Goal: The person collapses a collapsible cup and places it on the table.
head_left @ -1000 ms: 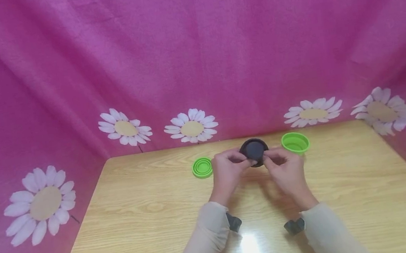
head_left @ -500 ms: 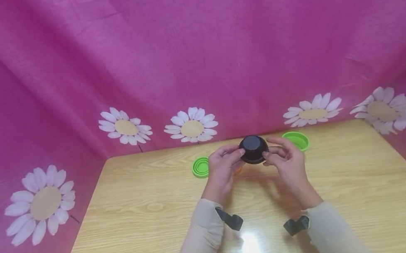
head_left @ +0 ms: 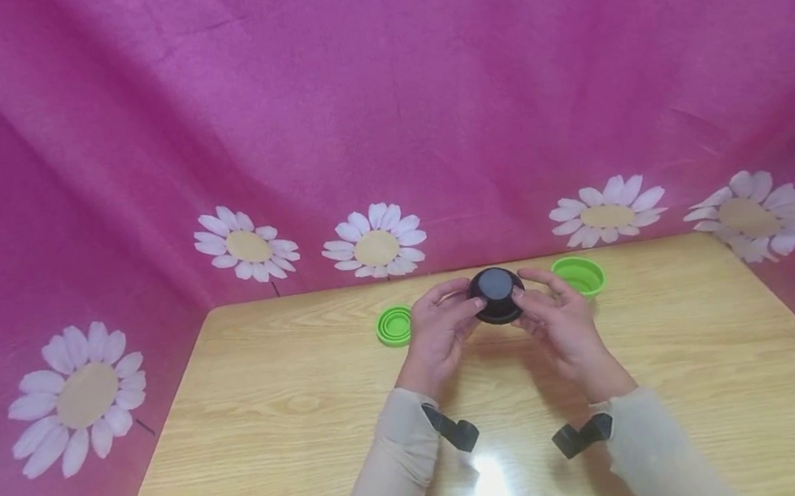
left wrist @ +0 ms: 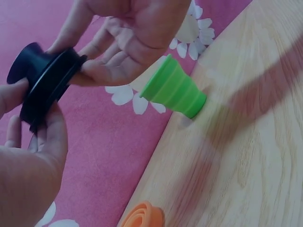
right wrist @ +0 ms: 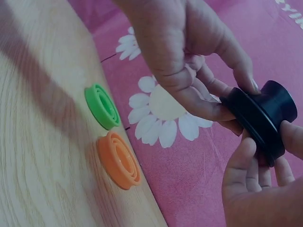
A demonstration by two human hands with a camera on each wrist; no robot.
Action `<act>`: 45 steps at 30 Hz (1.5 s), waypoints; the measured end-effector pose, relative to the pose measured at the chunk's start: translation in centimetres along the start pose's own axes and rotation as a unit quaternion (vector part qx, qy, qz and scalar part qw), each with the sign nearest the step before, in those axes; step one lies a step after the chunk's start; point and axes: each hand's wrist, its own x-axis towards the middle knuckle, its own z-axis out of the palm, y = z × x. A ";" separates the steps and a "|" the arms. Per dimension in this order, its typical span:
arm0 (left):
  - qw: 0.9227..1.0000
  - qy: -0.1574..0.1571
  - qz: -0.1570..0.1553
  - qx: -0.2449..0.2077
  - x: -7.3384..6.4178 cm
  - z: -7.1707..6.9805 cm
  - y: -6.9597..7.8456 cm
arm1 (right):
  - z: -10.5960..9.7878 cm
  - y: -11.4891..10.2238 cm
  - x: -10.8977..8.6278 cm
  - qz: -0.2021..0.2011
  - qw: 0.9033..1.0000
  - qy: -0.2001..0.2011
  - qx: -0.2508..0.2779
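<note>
Both hands hold a black collapsible cup (head_left: pixel 497 297) up over the far part of the table, partly drawn out, its narrow base facing the head camera. My left hand (head_left: pixel 436 332) pinches its left side, thumb on the wall and fingers under the wide rim. My right hand (head_left: pixel 564 323) grips the right side in the same way, thumb near the base. Side-on in the right wrist view, the black cup (right wrist: pixel 259 120) has a stepped ring and a narrower end standing out. An orange collapsed cup (right wrist: pixel 119 160) lies flat on the table, hidden in the head view.
A green collapsed cup (head_left: pixel 395 326) lies left of the hands. A taller green cup (left wrist: pixel 175 87), pulled out, stands upright on the right. The wooden table (head_left: pixel 278 425) ends at a pink cloth (head_left: pixel 381 102) with printed daisies. Black mounts sit on both wrists.
The black cup has turned over: its hollow face pointed at the head camera before, its base does now. Both hands have shifted their grip around the rim. The green cups stay put.
</note>
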 end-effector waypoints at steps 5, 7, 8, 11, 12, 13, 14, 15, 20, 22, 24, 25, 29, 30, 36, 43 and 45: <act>0.998 0.041 0.029 0.029 0.1 0.5 -0.5 | 0.6 0.3 0.2 -0.050 0.996 0.037 -0.068; 0.996 0.057 0.038 0.053 0.2 0.7 -0.7 | 0.8 0.5 0.3 -0.081 0.990 0.058 -0.101; 0.995 0.065 0.042 0.067 0.2 0.8 -0.7 | 0.9 0.6 0.3 -0.096 0.985 0.068 -0.122; 0.990 0.078 0.061 0.104 0.1 1.0 -0.8 | 1.1 0.8 0.4 -0.141 0.969 0.092 -0.182; 0.988 0.079 0.068 0.116 0.1 1.1 -0.9 | 1.1 0.9 0.4 -0.153 0.963 0.098 -0.199; 0.986 0.078 0.078 0.123 0.0 1.2 -0.8 | 1.2 0.9 0.4 -0.165 0.957 0.102 -0.216; 0.985 0.077 0.087 0.128 0.0 1.3 -0.8 | 1.2 1.0 0.4 -0.172 0.952 0.106 -0.230; 0.984 0.073 0.097 0.130 -0.1 1.4 -0.8 | 1.2 1.0 0.4 -0.180 0.948 0.109 -0.239; 0.977 0.070 0.127 0.158 -0.3 1.6 -0.9 | 2.1 0.7 -0.5 -0.219 0.933 0.112 -0.263; 0.972 0.073 0.132 0.183 -0.3 1.5 -0.9 | 2.6 0.5 -0.9 -0.230 0.931 0.110 -0.262; 0.968 0.065 0.136 0.203 -0.2 1.2 -0.9 | 2.9 0.4 -1.1 -0.236 0.932 0.105 -0.255; 0.967 0.057 0.138 0.207 -0.2 1.1 -0.9 | 2.6 0.6 -0.9 -0.239 0.932 0.102 -0.251; 0.962 0.006 0.153 0.227 -0.1 0.3 -0.7 | 1.4 1.7 0.2 -0.251 0.935 0.087 -0.236; 0.959 -0.001 0.159 0.235 -0.1 0.2 -0.7 | 1.1 1.9 0.4 -0.254 0.934 0.085 -0.236; 0.947 -0.034 0.197 0.251 -0.3 0.1 -0.5 | 1.0 1.7 0.4 -0.266 0.928 0.069 -0.249; 0.919 -0.057 0.239 0.309 -0.1 0.4 -0.3 | 0.5 1.7 0.5 -0.294 0.896 0.030 -0.332; 0.914 -0.051 0.238 0.326 -0.1 0.5 -0.3 | 0.3 1.6 0.5 -0.305 0.883 0.021 -0.357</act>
